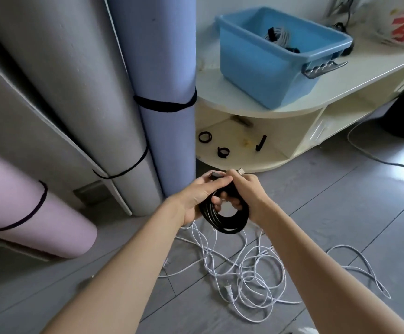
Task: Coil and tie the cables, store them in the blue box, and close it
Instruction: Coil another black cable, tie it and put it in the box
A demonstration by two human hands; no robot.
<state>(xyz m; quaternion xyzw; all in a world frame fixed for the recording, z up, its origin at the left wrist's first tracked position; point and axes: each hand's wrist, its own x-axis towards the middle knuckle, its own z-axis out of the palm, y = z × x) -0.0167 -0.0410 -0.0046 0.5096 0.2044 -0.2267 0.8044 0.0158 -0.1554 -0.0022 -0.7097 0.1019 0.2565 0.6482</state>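
Observation:
A coiled black cable hangs between both hands above the floor. My left hand grips the coil's top left, thumb over a black strap or plug end. My right hand holds the top right, a light connector poking out above its fingers. The blue box stands open on the cream shelf unit, with a tied white cable bundle and something dark inside. A loose white cable lies tangled on the grey floor below my arms. No lid is in view.
Black strap loops and a straight black strap lie on the lower shelf. Rolled mats tied with black cords lean at the left. A grey cable trails on the floor at right near a black object.

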